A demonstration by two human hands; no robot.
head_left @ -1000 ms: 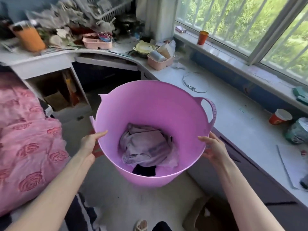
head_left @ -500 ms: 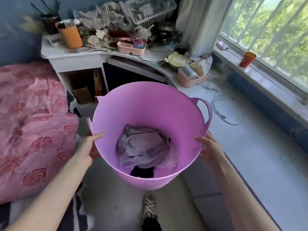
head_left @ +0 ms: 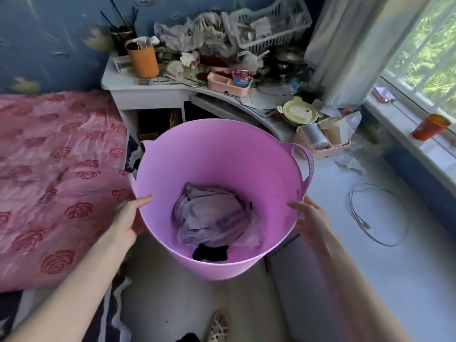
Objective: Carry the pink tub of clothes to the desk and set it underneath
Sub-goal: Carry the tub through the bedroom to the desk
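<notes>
the pink tub (head_left: 217, 154) is a round, smooth, flexible plastic bucket with a thin rolled rim and a looped handle on its right side; a second handle shows only as a small nub at the far left of the rim. it is held up in the air at the centre of the view, above the pale floor (head_left: 177, 307), near the front of the desk (head_left: 370, 280). inside lie crumpled clothes (head_left: 212, 215), soft lilac fabric over a small black piece at the near edge.

the left hand (head_left: 128, 218) clasps the tub's left wall, thumb hooked over the rim and the fingers hidden behind the plastic. the right hand (head_left: 309, 217) presses flat against the right wall with fingers spread, thumb on the rim.

the desk is white and curved, running from the far corner along the right under the window. its far end is heaped with crumpled papers, a white slatted basket (head_left: 271, 23), an orange cup (head_left: 144, 59) and pink trays. a thin looped cable (head_left: 375, 213) lies on the bare right stretch. at left is a bed with a pink quilt (head_left: 56, 174) embossed with roses. the far wall is blue with painted shapes.

the space beneath the desk is dark and mostly blocked by the tub. a sandalled foot shows at the bottom edge, partly cut off.
</notes>
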